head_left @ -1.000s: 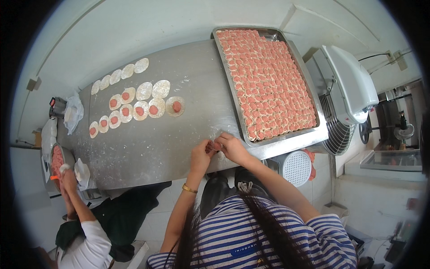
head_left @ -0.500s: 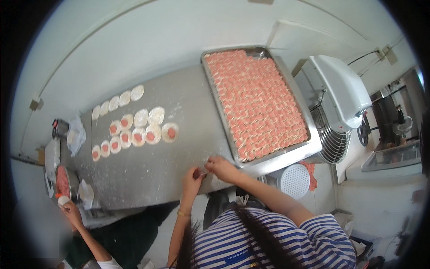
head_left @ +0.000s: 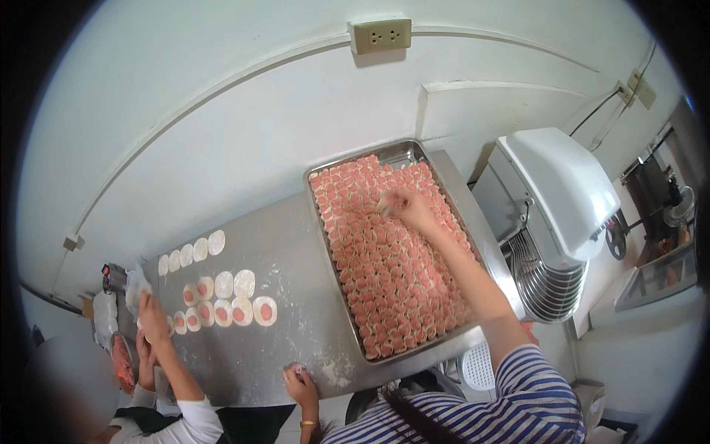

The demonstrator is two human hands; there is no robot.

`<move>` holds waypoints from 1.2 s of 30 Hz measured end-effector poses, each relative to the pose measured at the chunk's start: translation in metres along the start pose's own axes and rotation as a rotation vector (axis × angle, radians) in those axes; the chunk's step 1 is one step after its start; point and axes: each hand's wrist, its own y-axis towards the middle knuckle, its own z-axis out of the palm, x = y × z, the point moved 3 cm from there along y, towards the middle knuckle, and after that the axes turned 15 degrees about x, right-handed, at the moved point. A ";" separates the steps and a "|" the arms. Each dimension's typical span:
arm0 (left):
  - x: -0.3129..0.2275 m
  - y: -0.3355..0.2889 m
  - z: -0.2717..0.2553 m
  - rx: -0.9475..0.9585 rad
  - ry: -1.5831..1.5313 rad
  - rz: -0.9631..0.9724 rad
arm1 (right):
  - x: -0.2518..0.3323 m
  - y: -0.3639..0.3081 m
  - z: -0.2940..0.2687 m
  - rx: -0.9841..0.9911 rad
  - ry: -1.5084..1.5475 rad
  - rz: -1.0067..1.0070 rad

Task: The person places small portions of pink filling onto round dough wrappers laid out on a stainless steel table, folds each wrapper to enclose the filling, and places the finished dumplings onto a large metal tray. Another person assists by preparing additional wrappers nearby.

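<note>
Frame centre: tray (head_left: 405,155) nearly full of dumplings (head_left: 377,259), top end partly bare. Frame left: wrappers (head_left: 244,283), some filled, some plain. Right hand (head_left: 405,206) over dumplings, left hand (head_left: 299,386) lower centre; fingers curled, grip I cannot tell.

The right arm (head_left: 473,285) stretched far forward, slanting from the lower right toward the middle of the view, with the elbow only slightly bent. At its end the right grip (head_left: 407,210) hung low, its fingers curled inward and pointing left; how tightly they were closed could not be made out. The left forearm (head_left: 310,409) showed only briefly at the lower edge, nearly upright. The left grip (head_left: 300,385) was near the body, fingers bent in toward the thumb, well apart from the right.
</note>
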 end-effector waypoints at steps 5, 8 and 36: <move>-0.009 0.004 0.005 0.035 0.056 -0.118 | -0.087 0.117 -0.072 -0.126 -0.117 -0.013; -0.009 0.002 0.008 0.024 0.118 -0.136 | -0.109 0.159 -0.069 -0.064 -0.252 0.014; -0.013 0.007 0.009 0.053 0.086 -0.246 | -0.123 0.197 -0.038 0.372 -0.324 -0.043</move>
